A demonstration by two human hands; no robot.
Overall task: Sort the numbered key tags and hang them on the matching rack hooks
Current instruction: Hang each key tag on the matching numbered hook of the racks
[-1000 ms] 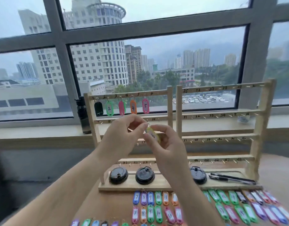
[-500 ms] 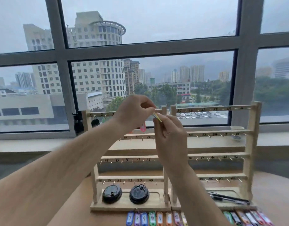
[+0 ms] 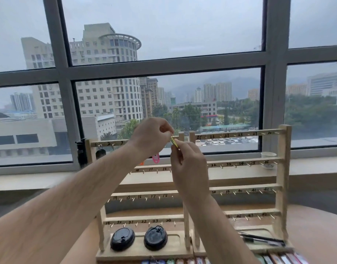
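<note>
Both my hands hold one yellow key tag [image 3: 174, 142] up at the top rail of the left wooden rack [image 3: 105, 144]. My left hand [image 3: 151, 139] pinches the tag's metal ring end. My right hand [image 3: 188, 166] pinches the tag body from below. A black tag [image 3: 100, 153] hangs at the rail's left end. A pink tag [image 3: 155, 157] and a sliver of an orange one [image 3: 142, 163] show under my left wrist. Other hung tags are hidden behind my arm. A second rack [image 3: 282, 178] stands to the right, its numbered hooks bare.
Two black round lids [image 3: 122, 241] sit in the left rack's base tray, black pens [image 3: 262, 240] in the right one. Several coloured tags [image 3: 278, 259] lie along the table's near edge. A paper cup [image 3: 268, 159] stands on the window sill behind.
My hands have risen with the yellow tag from mid-rack height to the top rail. The view has tilted upward, so the tags on the table have slid almost out of sight.
</note>
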